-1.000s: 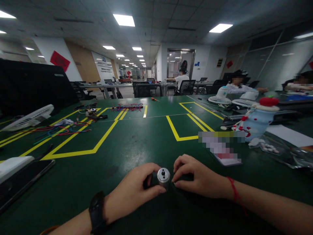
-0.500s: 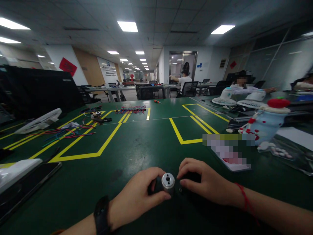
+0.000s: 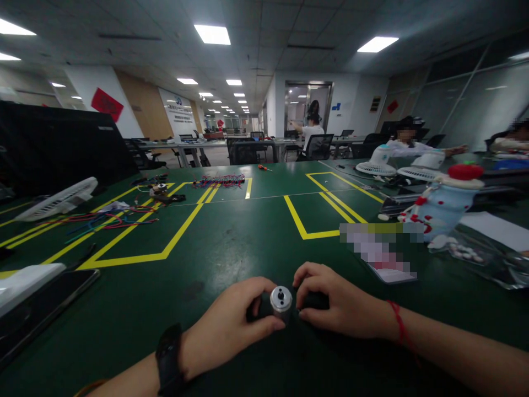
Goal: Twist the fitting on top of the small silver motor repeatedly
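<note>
My left hand (image 3: 231, 315) is curled around a small cylindrical metal motor (image 3: 281, 299) that stands upright, its silvery end face up. A dark shaft hole and small holes show on that face. Just right of the motor is my right hand (image 3: 333, 300), its fingers bent and the thumb and fingertips brought close together near the tabletop. A tiny metal piece (image 3: 298, 311) shows at those fingertips, too small to name. The lower part of the motor is partly hidden by my left thumb and fingers.
On the green table (image 3: 231, 231) with yellow tape lie coloured wires (image 3: 119, 218), a wire bundle (image 3: 219, 181) and a screwdriver (image 3: 264, 167). A dark phone-like slab (image 3: 53, 309) is at left. Right are a blurred flat object (image 3: 384, 259), a blue bottle (image 3: 448, 209) and white fans (image 3: 378, 162). Two or more people sit beyond.
My right thumb and fingers have closed together at the tiny metal piece, which lay on the table beside the thumb before. My left hand still holds the motor; the view has shifted slightly.
</note>
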### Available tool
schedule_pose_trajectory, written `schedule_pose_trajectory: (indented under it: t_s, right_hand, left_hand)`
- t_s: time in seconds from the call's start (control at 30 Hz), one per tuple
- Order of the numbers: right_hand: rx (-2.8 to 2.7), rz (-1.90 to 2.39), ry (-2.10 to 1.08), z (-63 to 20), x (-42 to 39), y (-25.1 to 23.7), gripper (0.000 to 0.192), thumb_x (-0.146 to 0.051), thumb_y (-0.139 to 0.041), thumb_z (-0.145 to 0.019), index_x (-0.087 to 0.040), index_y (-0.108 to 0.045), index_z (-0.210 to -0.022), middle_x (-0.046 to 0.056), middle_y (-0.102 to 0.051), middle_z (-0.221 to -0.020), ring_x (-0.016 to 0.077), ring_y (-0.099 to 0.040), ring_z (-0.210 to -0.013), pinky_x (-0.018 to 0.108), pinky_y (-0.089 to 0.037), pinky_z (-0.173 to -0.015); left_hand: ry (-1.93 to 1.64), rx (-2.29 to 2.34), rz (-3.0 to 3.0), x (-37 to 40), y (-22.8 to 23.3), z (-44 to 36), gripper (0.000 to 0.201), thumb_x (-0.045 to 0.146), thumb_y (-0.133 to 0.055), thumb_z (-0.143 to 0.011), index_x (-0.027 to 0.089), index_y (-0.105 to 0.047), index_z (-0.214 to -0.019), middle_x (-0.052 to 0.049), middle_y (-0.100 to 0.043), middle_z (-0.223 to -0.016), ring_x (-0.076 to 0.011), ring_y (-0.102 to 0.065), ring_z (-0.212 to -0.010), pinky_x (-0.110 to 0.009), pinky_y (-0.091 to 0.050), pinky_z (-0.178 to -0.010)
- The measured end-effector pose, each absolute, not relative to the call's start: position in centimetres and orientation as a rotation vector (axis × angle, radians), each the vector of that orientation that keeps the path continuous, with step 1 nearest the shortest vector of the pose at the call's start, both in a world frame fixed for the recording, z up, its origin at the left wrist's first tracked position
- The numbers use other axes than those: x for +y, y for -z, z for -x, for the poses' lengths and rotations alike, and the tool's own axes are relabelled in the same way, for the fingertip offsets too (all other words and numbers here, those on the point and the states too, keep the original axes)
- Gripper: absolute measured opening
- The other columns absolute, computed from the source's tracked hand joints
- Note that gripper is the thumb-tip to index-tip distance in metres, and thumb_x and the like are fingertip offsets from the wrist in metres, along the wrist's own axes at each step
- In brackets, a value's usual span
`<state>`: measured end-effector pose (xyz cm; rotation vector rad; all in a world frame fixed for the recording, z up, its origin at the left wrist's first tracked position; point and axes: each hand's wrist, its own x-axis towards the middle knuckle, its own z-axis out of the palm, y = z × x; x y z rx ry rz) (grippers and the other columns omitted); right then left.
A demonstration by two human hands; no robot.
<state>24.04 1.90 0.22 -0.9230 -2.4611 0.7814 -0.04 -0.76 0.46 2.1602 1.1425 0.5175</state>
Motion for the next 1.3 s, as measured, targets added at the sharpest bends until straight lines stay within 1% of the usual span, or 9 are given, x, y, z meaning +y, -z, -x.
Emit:
schedule_pose_trajectory:
  t_s: [0.1,0.33,0.47,0.57,0.67,0.9,1.0,1.1,1.3]
  right_hand:
    - [-2.477,0.892,-0.773,-24.1,1.8,-0.4,0.011,-0.019,-0.070,-0.075,-0.020,-0.068,-0.085,0.005,-0.058,-0.108,0.0194,-0.056,-0.100,0.036,-0.042,-0.091]
    - [-2.435,0.838,-0.849,-24.5,1.8,-0.6,0.021,-0.013,-0.068,-0.072,-0.019,-0.065,-0.092,0.005,-0.059,-0.107,0.0192,-0.057,-0.098,0.035,-0.043,-0.090]
    - [-2.471,0.836,-0.819,-24.4,2.0,-0.5,0.016,-0.020,-0.071,-0.074,-0.021,-0.068,-0.090,0.005,-0.058,-0.107,0.0200,-0.056,-0.100,0.036,-0.043,-0.091]
    - [-2.304,0.858,-0.777,-23.8,2.2,-0.8,0.009,-0.022,-0.067,-0.081,-0.021,-0.069,-0.090,0.004,-0.058,-0.104,0.0178,-0.057,-0.097,0.033,-0.045,-0.089]
    - [-2.148,0.836,-0.692,-22.7,1.9,-1.7,0.009,-0.024,-0.066,-0.084,-0.022,-0.068,-0.093,0.004,-0.057,-0.104,0.0173,-0.056,-0.099,0.031,-0.044,-0.090]
    - [-2.303,0.841,-0.613,-21.2,0.5,-3.0,0.013,-0.023,-0.067,-0.082,-0.026,-0.071,-0.094,0.003,-0.059,-0.106,0.0187,-0.056,-0.098,0.034,-0.043,-0.088]
    - [-2.202,0.848,-0.677,-21.2,0.5,-2.8,0.012,-0.021,-0.068,-0.081,-0.024,-0.071,-0.092,0.003,-0.059,-0.102,0.0173,-0.057,-0.095,0.031,-0.045,-0.085]
    - [-2.140,0.850,-0.804,-21.2,0.8,-2.6,0.011,-0.020,-0.069,-0.081,-0.024,-0.072,-0.091,0.002,-0.060,-0.099,0.0159,-0.058,-0.092,0.029,-0.046,-0.083]
    - [-2.091,0.911,-1.046,-21.2,1.2,-2.3,0.013,-0.029,-0.070,-0.081,-0.023,-0.073,-0.092,0.002,-0.062,-0.098,0.0144,-0.059,-0.088,0.026,-0.047,-0.076]
  left_hand:
    - [-0.521,1.135,-2.158,-0.7,-0.4,0.0,0.018,0.030,-0.067,-0.085,0.022,-0.061,-0.100,0.002,-0.059,-0.084,-0.0147,-0.050,-0.070,-0.023,-0.036,-0.060]
    - [-0.530,1.124,-2.160,-0.7,0.0,0.2,0.022,0.032,-0.066,-0.085,0.022,-0.061,-0.104,0.001,-0.060,-0.087,-0.0152,-0.051,-0.070,-0.023,-0.037,-0.060]
    - [-0.528,1.133,-2.172,-0.7,0.0,0.1,0.020,0.032,-0.066,-0.085,0.022,-0.061,-0.102,0.001,-0.060,-0.085,-0.0150,-0.051,-0.069,-0.023,-0.036,-0.059]
    - [-0.531,1.132,-2.179,-0.8,0.0,0.1,0.019,0.033,-0.066,-0.085,0.021,-0.061,-0.100,0.002,-0.059,-0.083,-0.0147,-0.050,-0.069,-0.023,-0.035,-0.059]
    - [-0.531,1.132,-2.177,-0.7,0.2,0.1,0.020,0.034,-0.066,-0.086,0.021,-0.060,-0.100,0.002,-0.058,-0.082,-0.0147,-0.049,-0.068,-0.023,-0.035,-0.058]
    - [-0.556,1.119,-2.193,-0.7,0.3,0.1,0.018,0.032,-0.066,-0.086,0.023,-0.059,-0.101,0.003,-0.057,-0.082,-0.0145,-0.049,-0.068,-0.023,-0.035,-0.058]
    - [-0.557,1.120,-2.193,-0.7,0.2,0.1,0.019,0.032,-0.067,-0.085,0.023,-0.059,-0.100,0.003,-0.057,-0.081,-0.0143,-0.049,-0.067,-0.023,-0.035,-0.058]
    - [-0.550,1.128,-2.199,-0.7,0.2,0.1,0.019,0.032,-0.067,-0.085,0.022,-0.059,-0.098,0.003,-0.056,-0.079,-0.0142,-0.049,-0.067,-0.023,-0.035,-0.058]
    - [-0.542,1.140,-2.198,-0.6,0.3,0.1,0.019,0.032,-0.067,-0.085,0.022,-0.059,-0.099,0.003,-0.056,-0.080,-0.0142,-0.049,-0.068,-0.023,-0.034,-0.058]
